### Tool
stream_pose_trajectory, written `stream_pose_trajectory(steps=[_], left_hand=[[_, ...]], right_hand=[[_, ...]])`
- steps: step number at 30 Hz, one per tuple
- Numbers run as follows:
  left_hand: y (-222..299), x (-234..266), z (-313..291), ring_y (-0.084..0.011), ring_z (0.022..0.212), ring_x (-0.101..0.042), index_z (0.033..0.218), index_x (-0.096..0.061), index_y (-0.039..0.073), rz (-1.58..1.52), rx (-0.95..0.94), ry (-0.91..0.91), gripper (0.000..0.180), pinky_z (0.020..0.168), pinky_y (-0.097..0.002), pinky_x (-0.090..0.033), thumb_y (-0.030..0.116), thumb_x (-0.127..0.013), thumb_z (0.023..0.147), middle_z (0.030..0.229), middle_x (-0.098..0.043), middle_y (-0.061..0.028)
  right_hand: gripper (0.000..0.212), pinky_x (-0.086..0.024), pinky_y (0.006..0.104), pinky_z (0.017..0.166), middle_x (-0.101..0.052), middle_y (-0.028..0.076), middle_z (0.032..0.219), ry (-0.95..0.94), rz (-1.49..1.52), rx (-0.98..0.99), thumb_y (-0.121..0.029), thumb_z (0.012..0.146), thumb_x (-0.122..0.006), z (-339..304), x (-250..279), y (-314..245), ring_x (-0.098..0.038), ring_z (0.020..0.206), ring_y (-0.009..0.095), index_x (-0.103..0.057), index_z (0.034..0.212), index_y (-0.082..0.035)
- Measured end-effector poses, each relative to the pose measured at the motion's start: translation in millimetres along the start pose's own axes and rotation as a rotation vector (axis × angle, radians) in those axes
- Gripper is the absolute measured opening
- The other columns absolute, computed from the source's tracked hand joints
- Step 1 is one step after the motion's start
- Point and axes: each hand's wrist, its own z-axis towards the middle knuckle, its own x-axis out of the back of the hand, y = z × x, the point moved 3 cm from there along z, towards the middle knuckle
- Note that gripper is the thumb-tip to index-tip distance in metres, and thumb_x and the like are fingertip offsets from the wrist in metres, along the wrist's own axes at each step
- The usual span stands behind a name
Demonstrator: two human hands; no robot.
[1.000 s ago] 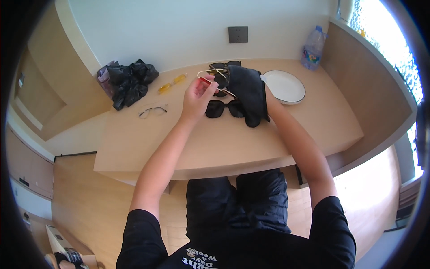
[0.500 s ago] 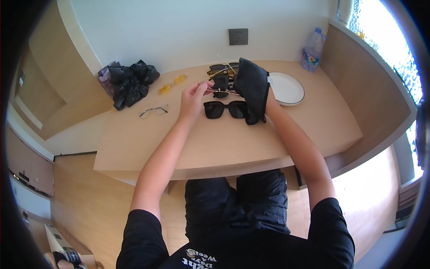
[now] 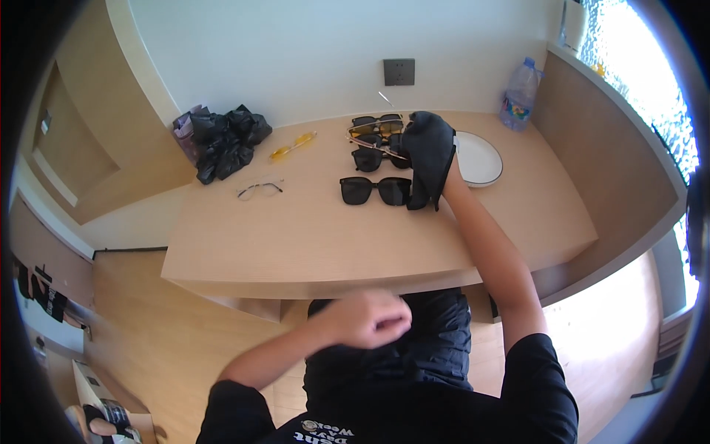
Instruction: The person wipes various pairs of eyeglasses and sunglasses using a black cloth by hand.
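Observation:
A black cloth [image 3: 430, 152] with a small white tag drapes over my right hand above the desk and hides its fingers. A pair of thin gold-framed glasses [image 3: 375, 146] sticks out from the cloth's left edge, and its other end is hidden there. My left hand [image 3: 366, 318], slightly blurred, is curled closed above my lap with nothing visible in it. Large black sunglasses [image 3: 374, 191] lie just below the cloth. Behind the gold frame rest dark sunglasses [image 3: 367, 159], partly covered, and yellow-and-black glasses [image 3: 376, 124] farther back.
Clear-lens glasses [image 3: 260, 190] and yellow glasses [image 3: 293, 146] lie on the desk's left side, near a black plastic bag [image 3: 229, 140]. Right of the cloth is a white plate [image 3: 479, 161]. A plastic bottle [image 3: 519, 96] stands in the back right corner beside a raised wooden side panel [image 3: 606, 140].
My left hand has let go of the thin-framed glasses and dropped back toward my lap, curling closed. My right hand stays under the cloth at about the same place.

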Motion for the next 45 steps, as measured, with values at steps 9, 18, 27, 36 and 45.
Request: stream_pose_trajectory(steps=[9,18,27,36,45], left_hand=[[-248,-198,-89,-0.0312,0.122,-0.071,0.125,-0.074,0.01,0.628,0.833,-0.771,0.034,0.105,-0.041,-0.054,0.025,-0.061,0.099,0.125,-0.076,-0.0181],[-289,-218,-93,-0.0331,0.134,-0.061,0.142,-0.064,0.011,0.182,1.057,-0.193,0.049,0.121,-0.0437,-0.04,0.035,-0.067,0.1,0.144,-0.066,-0.0161],[-263,-156,-38,-0.0333,0.131,-0.063,0.144,-0.063,0.012,0.544,0.874,-0.048,0.05,0.118,-0.0446,-0.043,0.037,-0.065,0.102,0.142,-0.067,-0.0152],[-3,-19,9,-0.0289,0.12,-0.069,0.133,-0.072,0.015,-0.371,0.356,-0.983,0.04,0.102,-0.0409,-0.054,0.042,-0.066,0.104,0.132,-0.073,-0.0081],[-131,147,89,-0.015,0.117,-0.063,0.123,-0.057,0.005,-0.404,0.454,0.749,0.041,0.104,-0.0323,-0.05,0.026,-0.081,0.098,0.127,-0.067,-0.0072]], right_hand=[[0.009,-0.057,0.0427,0.069,-0.069,0.019,0.08,0.009,-0.347,0.317,-0.009,0.075,-0.072,1,-11,8,-0.071,0.075,0.034,-0.071,0.08,-0.002],[0.012,-0.054,0.0506,0.074,-0.064,0.025,0.077,-0.123,-0.048,-0.034,-0.009,0.079,-0.066,-6,-2,-14,-0.064,0.078,0.045,-0.067,0.084,0.002],[0.008,-0.055,0.0452,0.072,-0.065,0.021,0.076,0.006,0.1,0.02,-0.008,0.076,-0.068,2,-8,-9,-0.065,0.074,0.042,-0.064,0.079,0.0],[0.009,-0.055,0.0494,0.073,-0.067,0.018,0.084,-0.024,-0.374,0.358,-0.012,0.077,-0.07,-2,-16,-15,-0.068,0.084,0.039,-0.068,0.076,-0.004],[0.028,-0.056,0.0388,0.085,-0.073,0.015,0.098,-0.047,-0.41,0.467,-0.008,0.084,-0.07,-4,-3,-15,-0.07,0.092,0.032,-0.071,0.111,0.001]])
